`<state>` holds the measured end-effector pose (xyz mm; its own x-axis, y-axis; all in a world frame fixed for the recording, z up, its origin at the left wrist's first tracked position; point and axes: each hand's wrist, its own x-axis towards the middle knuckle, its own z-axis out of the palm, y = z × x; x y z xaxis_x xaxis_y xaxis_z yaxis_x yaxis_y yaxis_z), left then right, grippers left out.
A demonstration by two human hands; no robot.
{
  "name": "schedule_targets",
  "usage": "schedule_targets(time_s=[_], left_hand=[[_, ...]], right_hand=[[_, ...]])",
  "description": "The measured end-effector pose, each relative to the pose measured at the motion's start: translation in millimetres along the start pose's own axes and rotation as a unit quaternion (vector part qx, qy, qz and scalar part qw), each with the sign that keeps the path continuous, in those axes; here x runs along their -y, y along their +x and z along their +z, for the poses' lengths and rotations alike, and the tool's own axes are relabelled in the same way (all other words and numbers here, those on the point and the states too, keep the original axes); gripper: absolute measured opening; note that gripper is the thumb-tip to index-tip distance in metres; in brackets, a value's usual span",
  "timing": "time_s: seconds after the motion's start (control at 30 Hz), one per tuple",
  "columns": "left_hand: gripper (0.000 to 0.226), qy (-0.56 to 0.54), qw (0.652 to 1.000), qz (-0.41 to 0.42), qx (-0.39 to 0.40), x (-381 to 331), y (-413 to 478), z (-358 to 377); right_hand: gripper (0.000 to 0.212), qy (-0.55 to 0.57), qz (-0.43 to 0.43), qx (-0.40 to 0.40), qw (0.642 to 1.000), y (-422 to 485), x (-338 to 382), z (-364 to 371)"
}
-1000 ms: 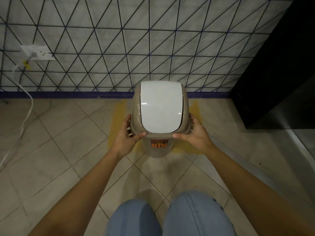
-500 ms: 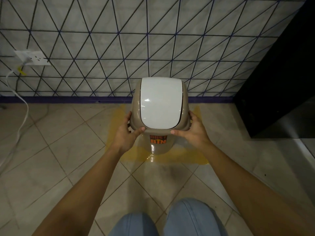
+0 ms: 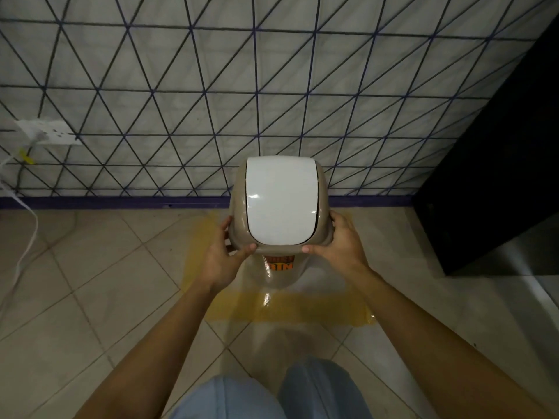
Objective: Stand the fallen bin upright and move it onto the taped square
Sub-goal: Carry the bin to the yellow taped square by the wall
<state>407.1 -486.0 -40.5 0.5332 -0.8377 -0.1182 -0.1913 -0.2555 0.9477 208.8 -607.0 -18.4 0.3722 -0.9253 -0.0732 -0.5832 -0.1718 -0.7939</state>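
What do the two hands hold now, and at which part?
Both hold the bin, upright, by its top rim: the left hand on the left side, the right hand on the right, thumbs near the white lid.

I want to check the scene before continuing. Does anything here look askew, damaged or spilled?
Nothing stands out. The bin stands upright inside the yellow taped square, held by the left hand and right hand. No spill shows.

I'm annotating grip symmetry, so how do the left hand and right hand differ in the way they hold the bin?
The left hand sits on the left side of the bin, the right hand on its right side. The left hand's thumb points right along the near rim, the right hand's thumb points left. The left hand sits slightly lower in the picture than the right hand. Both grip the beige rim beside the white lid, fingers wrapped around the sides.
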Motion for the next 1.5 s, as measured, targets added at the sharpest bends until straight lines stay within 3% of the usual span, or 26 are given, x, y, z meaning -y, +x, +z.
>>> schedule_targets(time_s=[0.33,1.07,1.2,1.27,1.5], left_hand=[[0.084,-0.041,0.999,-0.007,0.030,-4,47,2],[0.085,-0.016,1.000,-0.001,0.024,-14,96,5],[0.087,-0.039,0.998,-0.026,0.048,-14,99,1],[0.087,-0.050,0.996,-0.034,0.058,-14,100,1],[0.085,-0.038,0.997,-0.029,0.056,-16,99,2]], right_hand=[[0.100,0.035,0.014,-0.010,0.999,44,3,7],[0.097,0.058,0.004,0.002,0.998,94,5,15],[0.103,0.161,0.075,-0.020,0.984,95,1,14],[0.096,0.199,0.087,-0.013,0.976,93,-2,15],[0.085,0.168,0.048,0.000,0.985,92,-2,16]])
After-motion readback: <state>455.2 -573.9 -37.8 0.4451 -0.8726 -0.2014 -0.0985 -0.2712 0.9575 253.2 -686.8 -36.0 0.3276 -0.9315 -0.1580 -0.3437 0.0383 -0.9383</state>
